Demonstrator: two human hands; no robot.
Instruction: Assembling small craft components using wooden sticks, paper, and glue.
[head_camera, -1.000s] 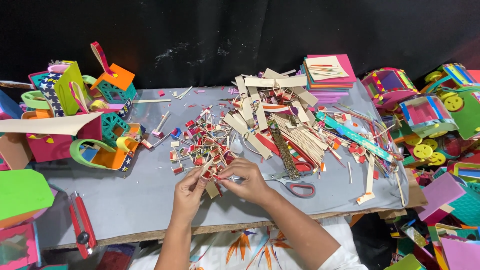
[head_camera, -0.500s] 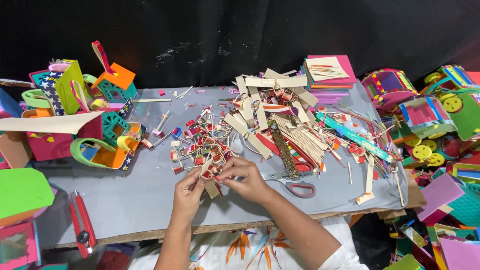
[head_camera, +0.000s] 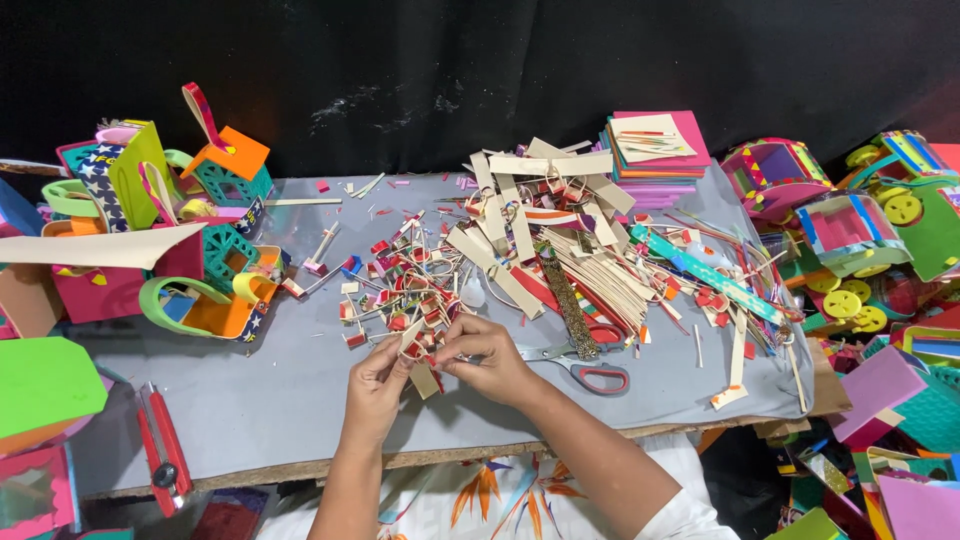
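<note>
Both hands, left hand (head_camera: 378, 378) and right hand (head_camera: 487, 356), pinch a small beige-and-red paper strip (head_camera: 421, 362).

Low in the middle of the frame, the left hand (head_camera: 375, 385) and right hand (head_camera: 490, 358) meet over the grey bench (head_camera: 250, 400), pinching a small tan paper strip (head_camera: 424, 377) between their fingertips. Just right of the hands lie red-handled scissors (head_camera: 585, 367), and above them spreads a heap of cut paper strips (head_camera: 540, 250). A red utility knife (head_camera: 160, 450) lies at lower left, and coloured paper boxes (head_camera: 150, 230) fill the upper left.
</note>
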